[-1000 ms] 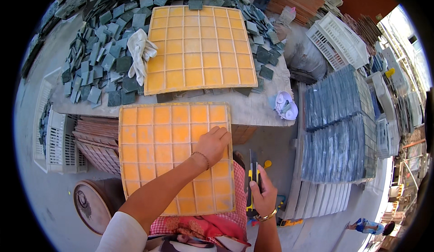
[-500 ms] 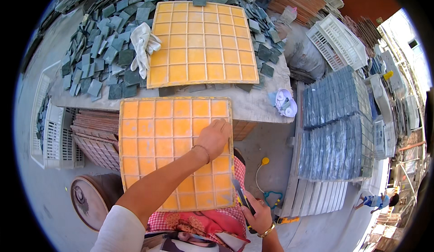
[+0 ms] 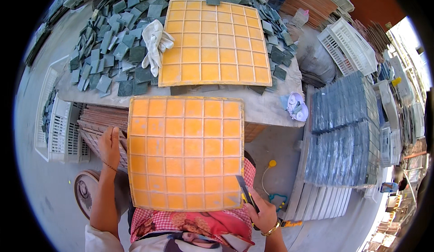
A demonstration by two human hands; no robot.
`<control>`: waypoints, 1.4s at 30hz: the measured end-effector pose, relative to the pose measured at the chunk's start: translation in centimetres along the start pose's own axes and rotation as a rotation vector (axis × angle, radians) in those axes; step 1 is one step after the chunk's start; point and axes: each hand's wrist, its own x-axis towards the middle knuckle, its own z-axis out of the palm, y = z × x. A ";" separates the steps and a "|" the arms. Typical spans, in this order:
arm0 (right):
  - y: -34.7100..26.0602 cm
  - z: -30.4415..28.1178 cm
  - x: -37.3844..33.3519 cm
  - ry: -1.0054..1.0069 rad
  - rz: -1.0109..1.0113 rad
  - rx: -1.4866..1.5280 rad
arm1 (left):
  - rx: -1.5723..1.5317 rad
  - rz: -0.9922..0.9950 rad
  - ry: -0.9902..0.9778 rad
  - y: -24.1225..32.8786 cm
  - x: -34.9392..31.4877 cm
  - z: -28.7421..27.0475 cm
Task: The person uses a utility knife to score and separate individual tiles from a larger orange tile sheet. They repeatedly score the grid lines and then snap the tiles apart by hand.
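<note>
Near orange panel (image 3: 186, 150): it is in front of you, above your checked apron (image 3: 143, 220).
Utility knife (image 3: 247, 194): your right hand (image 3: 264, 213) holds it firmly, blade at the panel's lower right edge.
Left hand (image 3: 110, 145): just beside the panel's left edge; I cannot tell whether your fingers hold something.
Table (image 3: 271, 106): it carries a second orange panel (image 3: 217, 46), a white glove (image 3: 155, 44) and greenish tiles (image 3: 137, 54).

The near panel (image 3: 185, 148) is gridded orange, the cloth (image 3: 147, 220) red-checked.
</note>
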 end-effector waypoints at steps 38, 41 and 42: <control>-6.5 7.9 0.4 -0.043 0.122 0.124 | -0.466 -0.113 0.007 -2.1 -7.8 1.1; -7.7 6.2 1.1 0.047 0.105 0.066 | 0.021 0.329 0.086 5.4 -7.2 -1.5; -7.8 5.8 1.1 0.040 0.160 0.051 | -0.107 0.404 -0.029 7.5 -7.9 -0.6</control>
